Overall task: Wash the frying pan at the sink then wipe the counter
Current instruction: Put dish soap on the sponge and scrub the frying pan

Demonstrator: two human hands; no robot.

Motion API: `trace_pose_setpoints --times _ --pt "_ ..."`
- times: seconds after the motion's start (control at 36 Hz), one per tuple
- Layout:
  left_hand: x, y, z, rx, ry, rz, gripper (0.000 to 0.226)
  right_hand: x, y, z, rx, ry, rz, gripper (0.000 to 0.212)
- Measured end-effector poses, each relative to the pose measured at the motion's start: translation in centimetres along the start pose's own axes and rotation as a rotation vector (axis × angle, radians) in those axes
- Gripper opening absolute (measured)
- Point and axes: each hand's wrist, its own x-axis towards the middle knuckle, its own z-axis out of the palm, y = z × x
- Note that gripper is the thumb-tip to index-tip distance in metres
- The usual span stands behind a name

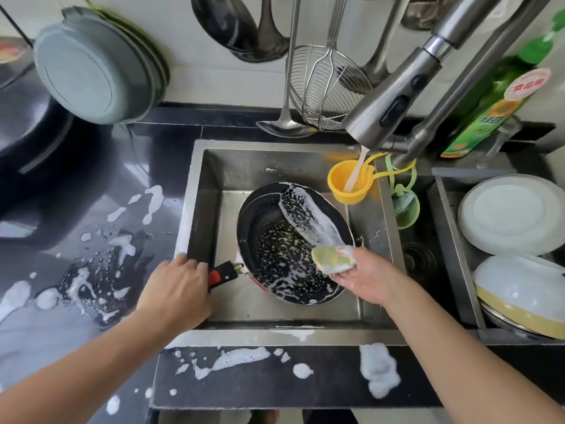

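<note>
While left fingers [183,267] grip the handle [223,275], right fingers [345,272] pinch the sponge [333,259].

A home kitchen is shown: a steel sink [211,166] lies beyond the left hand [175,290], ladles [286,123] hung above.

A yellow funnel [351,182] hangs at the far right corner of the basin, with a green scrubber [404,206] just right of it. A green bottle [495,105] stands far right. White plates [513,214] and a yellow-rimmed bowl [519,304] fill the rack on the right. A wire skimmer [318,87] and a ladle [286,125] hang on the far wall. Grey-green basins [91,68] lean far left.
</note>
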Motion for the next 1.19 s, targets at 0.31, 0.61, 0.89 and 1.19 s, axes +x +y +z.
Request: trace_pose_setpoints --times 0.31,0.61,0.89,1.19 --pt "1.4 -0.5 2.0 0.080 0.101 0.201 0.028 7.5 -0.6 1.8 -0.969 0.267 -0.282 0.033" --pt "0.9 2.0 4.9 -0.079 0.064 0.137 0.017 15.1 2.8 3.0 -1.625 0.452 -0.605 0.034" --pt "1.2 1.9 5.3 -0.055 0.111 0.171 0.043 10.1 3.8 8.0 -1.391 -0.393 -0.110 0.029" --pt "1.5 2.2 5.7 -0.058 0.160 0.113 0.043 16.2 -5.7 3.8 -2.446 0.215 -0.426 0.012"
